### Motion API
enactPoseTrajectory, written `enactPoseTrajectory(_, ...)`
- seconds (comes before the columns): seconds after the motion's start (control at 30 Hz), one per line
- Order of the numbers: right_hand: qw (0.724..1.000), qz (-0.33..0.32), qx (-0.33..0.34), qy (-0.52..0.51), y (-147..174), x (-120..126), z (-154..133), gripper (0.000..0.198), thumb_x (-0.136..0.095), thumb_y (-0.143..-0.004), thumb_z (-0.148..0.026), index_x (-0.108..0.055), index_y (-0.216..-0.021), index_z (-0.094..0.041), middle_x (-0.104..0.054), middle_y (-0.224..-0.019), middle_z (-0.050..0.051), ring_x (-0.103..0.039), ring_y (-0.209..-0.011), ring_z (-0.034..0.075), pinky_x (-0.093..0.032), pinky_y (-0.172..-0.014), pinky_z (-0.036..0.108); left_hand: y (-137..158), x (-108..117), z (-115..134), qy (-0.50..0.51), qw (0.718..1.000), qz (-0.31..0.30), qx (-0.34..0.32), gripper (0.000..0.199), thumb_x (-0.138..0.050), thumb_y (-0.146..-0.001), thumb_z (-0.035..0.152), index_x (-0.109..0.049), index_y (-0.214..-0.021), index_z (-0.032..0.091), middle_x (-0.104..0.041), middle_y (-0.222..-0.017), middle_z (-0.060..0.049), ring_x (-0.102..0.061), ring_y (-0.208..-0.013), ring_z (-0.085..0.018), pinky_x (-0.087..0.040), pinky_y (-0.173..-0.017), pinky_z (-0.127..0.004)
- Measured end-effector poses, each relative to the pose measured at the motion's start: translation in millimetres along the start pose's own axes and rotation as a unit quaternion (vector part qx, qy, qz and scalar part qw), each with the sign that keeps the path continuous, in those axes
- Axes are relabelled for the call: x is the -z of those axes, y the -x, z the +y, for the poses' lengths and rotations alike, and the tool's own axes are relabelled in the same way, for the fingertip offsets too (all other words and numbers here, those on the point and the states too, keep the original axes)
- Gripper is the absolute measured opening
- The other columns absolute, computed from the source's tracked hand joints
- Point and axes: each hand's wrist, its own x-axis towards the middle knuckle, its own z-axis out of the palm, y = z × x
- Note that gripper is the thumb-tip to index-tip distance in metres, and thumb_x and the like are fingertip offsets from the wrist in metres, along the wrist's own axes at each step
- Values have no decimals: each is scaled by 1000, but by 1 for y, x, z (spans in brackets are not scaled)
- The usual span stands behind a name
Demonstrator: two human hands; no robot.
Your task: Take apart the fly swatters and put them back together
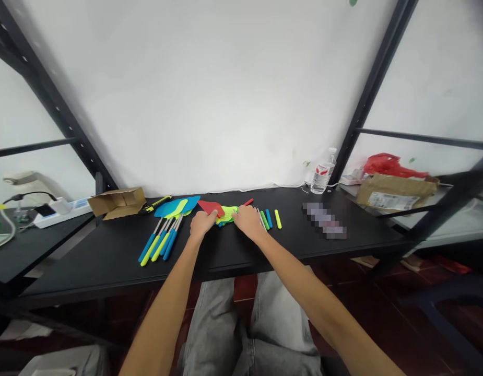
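Note:
My left hand is closed, thumb on top, around a red fly swatter head. Close to its right, my right hand has curled fingers; what they grip is hidden. Between both hands lie yellow-green swatter heads, with a bit of blue under them. A red handle pokes out behind my right hand. To the left, several assembled fly swatters with blue and yellow-green heads and handles lie in a fanned pile. Right of my right hand are loose handles, among them a blue handle and a yellow handle.
An opened cardboard box and a yellow-black cutter lie at the back left. A water bottle stands by the wall, near a blurred-out item. A power strip is left; a brown parcel is right. Black shelf posts flank the table.

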Motion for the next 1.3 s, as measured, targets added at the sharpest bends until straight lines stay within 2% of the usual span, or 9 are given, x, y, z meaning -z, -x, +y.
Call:
enactPoseTrajectory(0.2,999,19,-42,7,-42,10,9,44,-50,-97,-45,-68,-118,-12,-67,-118,23,-65,-112,29,-50,-90,35,1,11,-3,48,986,-152,53,41,-57,-82,56,-49,-67,19,-45,-51,3,-34,-39,-8,-23,-43,-22)
enactPoseTrajectory(0.33,996,-7,-82,18,-66,10,19,41,-59,-91,-41,-69,-117,-10,-66,-121,23,-64,-114,32,-51,-90,39,1,18,-1,34,974,-218,41,46,-65,-78,59,-46,-66,19,-42,-50,5,-31,-38,-6,-20,-43,-21)
enactPoseTrajectory(0.47,995,-24,-90,19,-76,6,19,39,-69,-80,-31,-70,-113,-10,-66,-119,23,-65,-111,31,-53,-86,36,3,16,2,-43,986,-157,29,51,-61,-77,67,-51,-64,18,-53,-53,-1,-46,-43,-12,-33,-46,-25)
enactPoseTrajectory(0.57,996,-11,-88,7,-80,14,21,38,-68,-78,-31,-71,-111,-11,-68,-116,22,-66,-108,31,-53,-84,35,12,15,0,-102,991,-87,-3,52,-53,-81,69,-59,-68,18,-65,-66,-9,-65,-65,-23,-45,-59,-29)
enactPoseTrajectory(0.73,996,29,-76,42,-74,46,62,45,-57,-85,-42,-70,-114,-11,-70,-112,22,-66,-108,33,-52,-85,37,55,-3,11,-165,980,55,-95,39,-45,-90,54,-69,-91,22,-71,-97,-12,-66,-99,-32,-49,-81,-39)
enactPoseTrajectory(0.93,984,-21,-118,129,-30,57,134,45,-59,-81,-45,-72,-111,-14,-69,-113,22,-66,-108,36,-50,-87,41,107,-70,65,-144,943,60,-293,59,-54,-87,57,-53,-138,28,-59,-130,-13,-55,-119,-32,-46,-94,-42)
enactPoseTrajectory(1.03,983,-42,-120,133,-16,51,147,42,-56,-84,-46,-72,-108,-15,-70,-109,20,-67,-106,34,-50,-86,41,112,-97,74,-159,925,44,-343,65,-59,-82,61,-53,-138,27,-45,-147,-14,-44,-130,-37,-41,-100,-48)
enactPoseTrajectory(1.13,987,-20,-109,117,-9,44,148,44,-52,-88,-53,-70,-109,-18,-70,-109,18,-67,-107,33,-49,-87,41,107,-108,67,-177,919,37,-350,57,-55,-87,56,-56,-135,26,-48,-145,-12,-42,-131,-37,-37,-104,-49)
enactPoseTrajectory(1.3,991,20,-90,94,4,33,139,49,-49,-91,-60,-64,-118,-22,-70,-109,15,-67,-106,32,-48,-87,41,95,-99,55,-198,917,61,-340,49,-51,-92,52,-58,-130,23,-55,-134,-12,-48,-123,-32,-38,-101,-44)
